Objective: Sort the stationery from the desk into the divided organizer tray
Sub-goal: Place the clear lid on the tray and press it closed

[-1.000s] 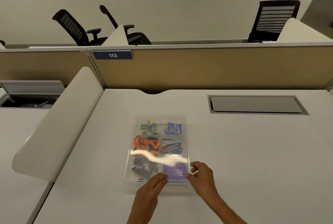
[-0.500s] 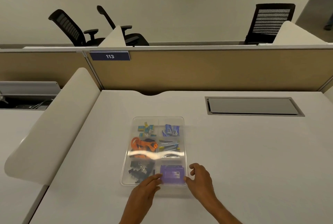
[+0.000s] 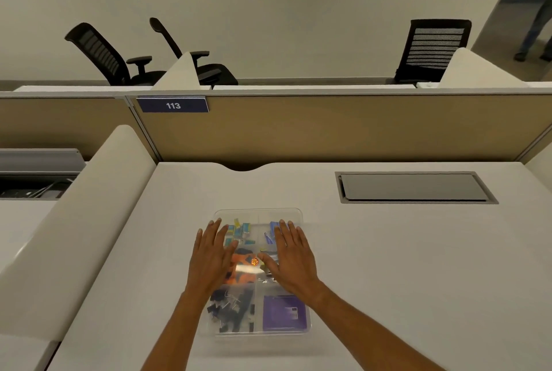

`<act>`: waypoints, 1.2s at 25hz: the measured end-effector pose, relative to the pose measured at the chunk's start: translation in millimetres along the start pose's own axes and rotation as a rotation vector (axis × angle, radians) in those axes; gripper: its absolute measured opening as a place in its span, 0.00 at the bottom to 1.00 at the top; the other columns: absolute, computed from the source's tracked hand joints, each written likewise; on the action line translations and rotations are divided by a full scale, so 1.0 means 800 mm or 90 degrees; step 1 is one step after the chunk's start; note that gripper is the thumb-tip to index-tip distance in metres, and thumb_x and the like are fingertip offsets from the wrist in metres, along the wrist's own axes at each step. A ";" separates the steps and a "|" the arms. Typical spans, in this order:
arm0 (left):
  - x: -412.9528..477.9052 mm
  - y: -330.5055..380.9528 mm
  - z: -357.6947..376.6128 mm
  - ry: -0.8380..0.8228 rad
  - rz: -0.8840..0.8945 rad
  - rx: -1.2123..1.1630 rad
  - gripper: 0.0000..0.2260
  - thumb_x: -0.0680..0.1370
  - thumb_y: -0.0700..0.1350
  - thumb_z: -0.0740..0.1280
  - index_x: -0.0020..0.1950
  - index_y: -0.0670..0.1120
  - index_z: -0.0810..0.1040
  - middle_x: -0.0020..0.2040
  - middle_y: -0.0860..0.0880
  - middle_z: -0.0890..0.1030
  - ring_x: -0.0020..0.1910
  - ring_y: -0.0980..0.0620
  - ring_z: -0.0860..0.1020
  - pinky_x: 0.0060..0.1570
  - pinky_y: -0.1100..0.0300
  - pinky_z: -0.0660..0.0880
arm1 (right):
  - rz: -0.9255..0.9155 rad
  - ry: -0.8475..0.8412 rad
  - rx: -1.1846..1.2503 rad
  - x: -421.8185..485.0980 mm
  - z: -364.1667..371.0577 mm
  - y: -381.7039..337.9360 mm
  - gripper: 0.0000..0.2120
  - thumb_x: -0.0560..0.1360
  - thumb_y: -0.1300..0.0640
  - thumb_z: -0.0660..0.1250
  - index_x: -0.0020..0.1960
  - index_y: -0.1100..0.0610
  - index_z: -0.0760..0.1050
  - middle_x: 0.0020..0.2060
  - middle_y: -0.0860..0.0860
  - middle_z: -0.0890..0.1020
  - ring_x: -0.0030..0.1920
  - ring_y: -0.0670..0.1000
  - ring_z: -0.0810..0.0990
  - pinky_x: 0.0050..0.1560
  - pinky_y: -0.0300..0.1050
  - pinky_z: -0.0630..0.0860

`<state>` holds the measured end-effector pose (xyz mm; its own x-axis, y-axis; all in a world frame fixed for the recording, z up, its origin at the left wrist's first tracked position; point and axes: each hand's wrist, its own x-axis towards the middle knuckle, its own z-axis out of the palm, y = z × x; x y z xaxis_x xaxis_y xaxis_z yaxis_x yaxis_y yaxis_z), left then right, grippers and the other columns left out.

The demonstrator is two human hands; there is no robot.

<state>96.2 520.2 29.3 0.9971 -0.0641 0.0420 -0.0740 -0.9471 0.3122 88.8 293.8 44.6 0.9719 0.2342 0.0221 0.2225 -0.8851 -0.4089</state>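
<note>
White desk [image 3: 388, 266] in an open office, tan partition [image 3: 328, 128] along its far edge.

Hands:
- Left hand [image 3: 212, 257]: palm down, fingers straight and slightly spread, flat on the clear top of the tray [image 3: 259, 336], over its left side. Holds nothing.
- Right hand [image 3: 294, 257]: same pose, flat over the tray's right side. Holds nothing.
- The two hands lie side by side and apart, thumbs pointing inward with a gap between them.

Tray: clear, six compartments, lying between the middle of the desk and its near edge.
- Near left: black clips [image 3: 230, 308].
- Near right: purple pad [image 3: 283, 312].
- Middle left: orange item [image 3: 243, 269], partly under the left hand; kind cannot be told.
- Middle right: mostly hidden by the right hand.
- Far left: small blue and yellow pieces [image 3: 240, 230].
- Far right: blue pieces [image 3: 271, 233], partly covered by the right fingertips.

Surroundings:
- Grey hatch [image 3: 415, 187], set flush toward the desk's far right corner, well apart from the tray.
- White screen [image 3: 89, 221] along the desk's left edge.
- Plate reading 113 [image 3: 173, 105] on the partition's top left.
- Black chairs [image 3: 110, 54] beyond the partition.
</note>
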 end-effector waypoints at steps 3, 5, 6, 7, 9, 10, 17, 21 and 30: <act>0.007 0.004 0.016 -0.024 0.007 0.032 0.35 0.79 0.69 0.43 0.77 0.48 0.63 0.79 0.46 0.60 0.79 0.45 0.56 0.77 0.45 0.50 | -0.001 -0.005 -0.006 0.009 0.015 0.014 0.46 0.73 0.25 0.40 0.79 0.55 0.44 0.79 0.50 0.44 0.79 0.53 0.42 0.76 0.46 0.36; 0.007 0.008 0.022 -0.019 0.006 0.044 0.36 0.78 0.69 0.44 0.78 0.48 0.60 0.79 0.47 0.59 0.79 0.46 0.55 0.77 0.47 0.50 | -0.001 0.006 -0.020 0.012 0.022 0.016 0.46 0.73 0.25 0.42 0.79 0.56 0.45 0.79 0.51 0.44 0.79 0.52 0.43 0.76 0.46 0.37; 0.005 0.011 0.022 -0.015 0.011 0.054 0.36 0.78 0.69 0.45 0.79 0.48 0.59 0.79 0.47 0.58 0.79 0.47 0.55 0.77 0.47 0.51 | 0.003 0.006 -0.032 0.012 0.025 0.016 0.46 0.74 0.25 0.43 0.79 0.56 0.45 0.79 0.51 0.45 0.79 0.52 0.44 0.76 0.47 0.38; 0.004 0.010 0.024 -0.009 0.017 0.066 0.36 0.78 0.69 0.46 0.79 0.48 0.58 0.80 0.47 0.57 0.79 0.47 0.54 0.78 0.47 0.51 | 0.009 0.004 -0.041 0.011 0.027 0.016 0.46 0.74 0.25 0.45 0.79 0.56 0.45 0.79 0.52 0.46 0.79 0.52 0.44 0.76 0.48 0.39; 0.002 0.008 0.029 0.006 0.025 0.080 0.36 0.79 0.69 0.47 0.80 0.47 0.55 0.80 0.48 0.54 0.80 0.49 0.51 0.78 0.49 0.49 | 0.021 0.007 -0.051 0.011 0.031 0.015 0.45 0.75 0.26 0.46 0.79 0.56 0.45 0.79 0.51 0.46 0.79 0.51 0.44 0.76 0.48 0.42; 0.002 0.008 0.030 0.005 0.028 0.082 0.37 0.79 0.69 0.47 0.80 0.47 0.54 0.80 0.48 0.53 0.80 0.49 0.50 0.78 0.51 0.47 | 0.025 0.013 -0.056 0.011 0.031 0.014 0.45 0.75 0.26 0.46 0.79 0.56 0.44 0.79 0.51 0.45 0.79 0.51 0.43 0.77 0.47 0.42; 0.002 0.012 0.028 -0.014 0.048 0.113 0.40 0.78 0.71 0.46 0.81 0.46 0.47 0.81 0.50 0.48 0.80 0.51 0.45 0.78 0.51 0.45 | 0.042 0.030 -0.073 0.012 0.036 0.008 0.44 0.76 0.27 0.45 0.79 0.55 0.42 0.79 0.50 0.44 0.79 0.51 0.42 0.76 0.48 0.43; 0.004 0.014 0.029 -0.026 0.047 0.128 0.41 0.77 0.72 0.47 0.81 0.47 0.45 0.81 0.49 0.47 0.80 0.51 0.44 0.78 0.48 0.46 | 0.042 0.041 -0.073 0.012 0.040 0.011 0.44 0.75 0.27 0.45 0.79 0.55 0.41 0.79 0.50 0.44 0.79 0.52 0.43 0.77 0.49 0.44; 0.009 0.012 0.040 -0.004 0.045 0.112 0.40 0.77 0.72 0.47 0.81 0.48 0.48 0.81 0.48 0.48 0.80 0.48 0.46 0.78 0.44 0.49 | 0.042 0.048 -0.091 0.017 0.046 0.013 0.44 0.75 0.27 0.46 0.79 0.55 0.42 0.79 0.51 0.43 0.78 0.52 0.38 0.78 0.49 0.42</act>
<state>103.5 500.5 2.3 0.9895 -0.1345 0.0520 -0.1405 -0.9805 0.1374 101.5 302.6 7.1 0.9866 0.1476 0.0694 0.1612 -0.9471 -0.2776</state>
